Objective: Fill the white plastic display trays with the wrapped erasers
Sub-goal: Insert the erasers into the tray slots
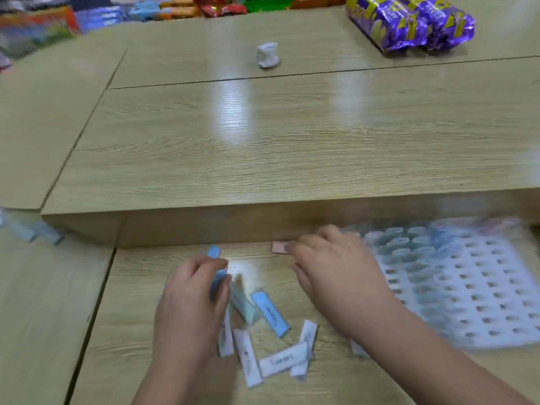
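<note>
left hand: i grip blue erasers, left of tray
right hand: pinching pink eraser
tip: seat upright

You see a table of pale wood-grain laminate; its top is smooth and half glossy, with soft white reflections of the light. The tray looks like thin white plastic, moulded with rows of small pockets, and its finish is matt. The erasers have smooth wrappers, blue or white, with a light shine; you cannot tell if they are paper or film. The purple packs at the far right are of crinkled foil, very glossy. The white lump looks like crumpled paper, matt.
</note>
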Demonstrator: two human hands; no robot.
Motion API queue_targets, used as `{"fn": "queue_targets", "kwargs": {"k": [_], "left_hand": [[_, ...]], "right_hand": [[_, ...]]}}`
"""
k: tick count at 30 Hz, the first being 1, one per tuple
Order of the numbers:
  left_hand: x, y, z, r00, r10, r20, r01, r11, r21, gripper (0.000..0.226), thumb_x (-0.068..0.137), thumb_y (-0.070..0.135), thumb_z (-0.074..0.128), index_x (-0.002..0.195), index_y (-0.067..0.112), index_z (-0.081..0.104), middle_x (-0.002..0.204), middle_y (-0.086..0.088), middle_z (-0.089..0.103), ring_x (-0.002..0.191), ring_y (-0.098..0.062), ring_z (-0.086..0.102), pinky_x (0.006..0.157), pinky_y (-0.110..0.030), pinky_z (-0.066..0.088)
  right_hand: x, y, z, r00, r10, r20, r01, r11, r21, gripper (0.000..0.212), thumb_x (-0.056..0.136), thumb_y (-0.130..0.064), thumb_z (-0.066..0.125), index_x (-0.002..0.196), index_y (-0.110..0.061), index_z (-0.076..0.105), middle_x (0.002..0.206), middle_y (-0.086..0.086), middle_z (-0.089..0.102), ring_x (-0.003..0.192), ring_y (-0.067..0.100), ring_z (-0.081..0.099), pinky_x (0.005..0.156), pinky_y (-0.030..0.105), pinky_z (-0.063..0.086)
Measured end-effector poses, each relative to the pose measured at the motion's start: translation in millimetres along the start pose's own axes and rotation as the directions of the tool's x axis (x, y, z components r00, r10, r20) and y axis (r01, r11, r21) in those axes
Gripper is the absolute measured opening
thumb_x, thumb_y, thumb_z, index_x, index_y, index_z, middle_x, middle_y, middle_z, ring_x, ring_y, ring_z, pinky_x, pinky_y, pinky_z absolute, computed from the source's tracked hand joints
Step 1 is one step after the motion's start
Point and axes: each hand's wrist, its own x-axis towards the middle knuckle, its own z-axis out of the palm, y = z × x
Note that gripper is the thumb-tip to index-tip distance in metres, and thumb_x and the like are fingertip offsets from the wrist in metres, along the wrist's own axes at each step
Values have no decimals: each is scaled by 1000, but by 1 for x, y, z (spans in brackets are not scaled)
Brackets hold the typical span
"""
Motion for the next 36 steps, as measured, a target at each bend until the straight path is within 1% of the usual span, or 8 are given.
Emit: {"fn": "queue_targets", "kwargs": {"k": [4, 8, 13, 18, 20, 23, 28, 36], "left_hand": [[-8, -35, -11, 984, -170, 51, 168, 985, 38, 32, 82, 27, 74, 113, 22, 71, 108, 3, 58, 93, -27, 62, 78, -42, 53], [-11, -42, -8, 973, -207, 105, 202, 978, 53, 38, 83, 41, 73, 116, 24, 69, 112, 2, 57, 105, -24, 55, 82, -36, 46], [-8, -42, -7, 976, -186, 112, 184, 982, 31, 38, 82, 48, 69, 113, 27, 69, 112, 6, 55, 105, -19, 52, 76, -30, 41], [-8, -36, -1, 976, -168, 140, 160, 985, 68, 25, 80, 47, 75, 97, 32, 65, 107, 11, 44, 100, -13, 45, 70, -27, 36], [-6, -32, 1, 974, -183, 136, 177, 983, 57, 15, 84, 37, 74, 93, 29, 65, 103, 11, 45, 97, -16, 50, 69, -28, 37], [-4, -24, -3, 975, -205, 88, 203, 978, 39, 8, 85, 30, 72, 92, 28, 67, 99, 9, 47, 94, -18, 54, 69, -31, 41], [1, 17, -13, 984, -165, 74, 178, 952, -249, 24, 83, 21, 74, 80, 42, 63, 88, 13, 55, 84, -2, 54, 68, -24, 40], [-2, 129, -2, 983, 80, 164, 31, 814, -580, 26, 83, 18, 69, 92, 41, 60, 76, 11, 64, 63, -8, 57, 55, -14, 43]], "right_hand": [[19, -16, 14, 975, 182, 130, -126, 926, -355, 14, 56, -14, 75, 68, -19, 69, 62, -2, 62, 71, 25, 58, 65, 33, 39], [24, -18, 30, 941, 285, 180, -186, 885, -426, 26, 82, -12, 47, 103, -19, 61, 97, 0, 65, 101, 28, 51, 82, 40, 29], [29, -22, 31, 942, 299, 151, -208, 875, -438, 42, 80, -11, 29, 105, -22, 61, 101, 0, 63, 103, 29, 51, 84, 39, 32], [27, -24, 22, 944, 290, 155, -202, 883, -425, 4, 82, -26, 66, 85, -25, 65, 84, -4, 66, 89, 25, 59, 73, 35, 37], [22, -21, 15, 952, 271, 145, -208, 916, -343, 6, 86, -31, 64, 88, -27, 60, 85, -7, 65, 91, 21, 57, 71, 34, 38], [5, -8, -6, 951, 304, 54, -308, 950, 62, 11, 92, -44, 56, 94, -33, 58, 84, -14, 62, 84, 11, 56, 62, 32, 44], [-43, 32, -52, 878, 478, -10, -364, 681, 636, 7, 84, -46, 64, 89, -44, 67, 76, -16, 63, 61, 4, 57, 44, 12, 39], [-100, 108, -87, 802, 590, -96, -366, 612, 701, 13, 83, -41, 63, 92, -49, 70, 76, -13, 65, 55, 6, 56, 41, 10, 38]]}}
